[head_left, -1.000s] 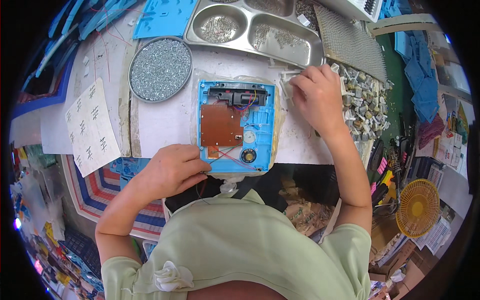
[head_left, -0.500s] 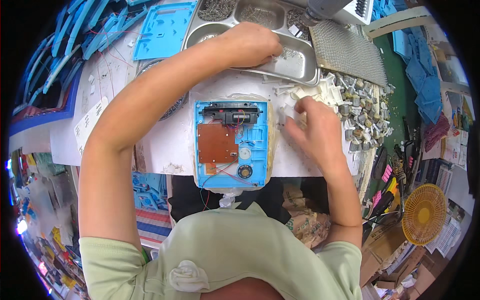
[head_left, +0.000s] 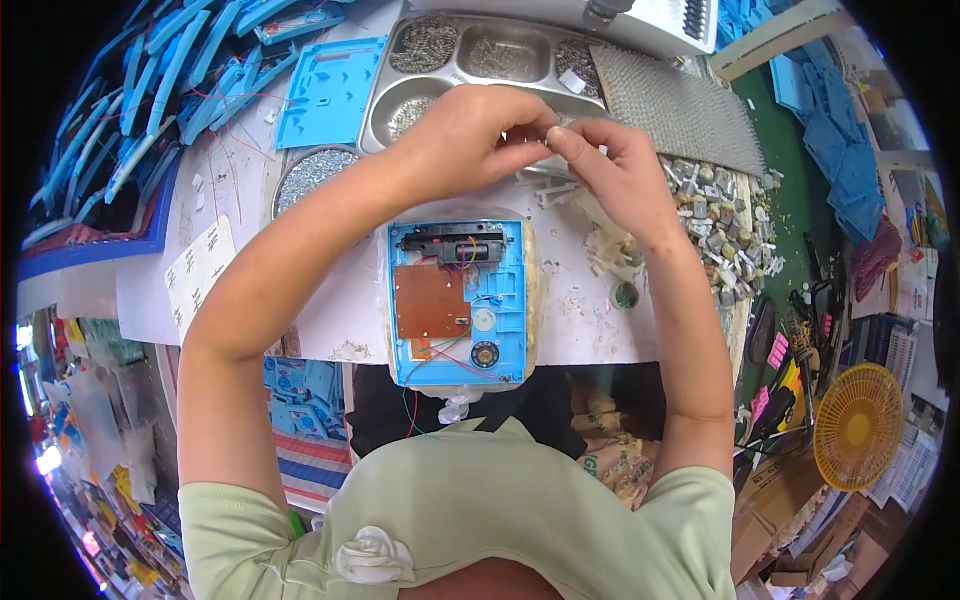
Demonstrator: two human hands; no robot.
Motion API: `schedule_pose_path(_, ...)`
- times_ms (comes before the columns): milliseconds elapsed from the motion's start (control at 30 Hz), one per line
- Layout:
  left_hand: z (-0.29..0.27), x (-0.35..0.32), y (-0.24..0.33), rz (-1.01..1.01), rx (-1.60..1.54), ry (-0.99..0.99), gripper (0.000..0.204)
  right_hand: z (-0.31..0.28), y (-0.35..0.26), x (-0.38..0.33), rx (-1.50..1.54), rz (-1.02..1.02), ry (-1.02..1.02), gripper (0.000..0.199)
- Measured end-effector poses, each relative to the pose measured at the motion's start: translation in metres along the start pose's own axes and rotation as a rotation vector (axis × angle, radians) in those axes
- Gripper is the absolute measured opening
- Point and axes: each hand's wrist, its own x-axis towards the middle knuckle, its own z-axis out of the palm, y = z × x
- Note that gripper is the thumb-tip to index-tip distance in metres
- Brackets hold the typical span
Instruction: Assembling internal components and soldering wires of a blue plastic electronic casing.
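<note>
A blue plastic housing [head_left: 458, 302] lies open on the white table [head_left: 330, 300] in front of me, with a brown circuit board [head_left: 430, 300], a black part at its top and thin wires inside. My left hand [head_left: 462, 140] and my right hand [head_left: 618, 170] meet above it, over the near edge of a steel compartment tray [head_left: 470, 60]. Their fingertips pinch together on a small pale part that I cannot make out. White plastic pieces [head_left: 605, 245] lie just under my right wrist.
A round dish of small screws [head_left: 305, 175] sits left of the tray. A blue panel [head_left: 325, 90] and a heap of blue parts [head_left: 130, 90] lie at the far left. Grey metal pieces [head_left: 725, 215] and a mesh sheet [head_left: 680, 105] are on the right. A yellow fan [head_left: 858, 425] stands lower right.
My left hand went from the housing's near edge up to the steel tray and has drawn back to meet my right hand, which rose from the white pieces.
</note>
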Motion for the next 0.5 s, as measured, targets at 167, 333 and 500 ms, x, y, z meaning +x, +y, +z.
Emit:
schedule_pose_path(167,-0.012,-0.011,0.008,-0.255,-0.243,0.009,0.016,0.004,0.001,0.005,0.059,-0.048,-0.012,0.036)
schedule_pose_path(333,-0.012,-0.013,0.004,-0.445,-0.453,-0.039,0.016,0.013,0.001,0.009,0.162,-0.030,0.007,0.039)
schedule_pose_path(500,-0.006,-0.014,-0.005,-0.474,-0.683,0.007,0.017,0.017,0.002,0.011,0.186,-0.041,0.049,0.038)
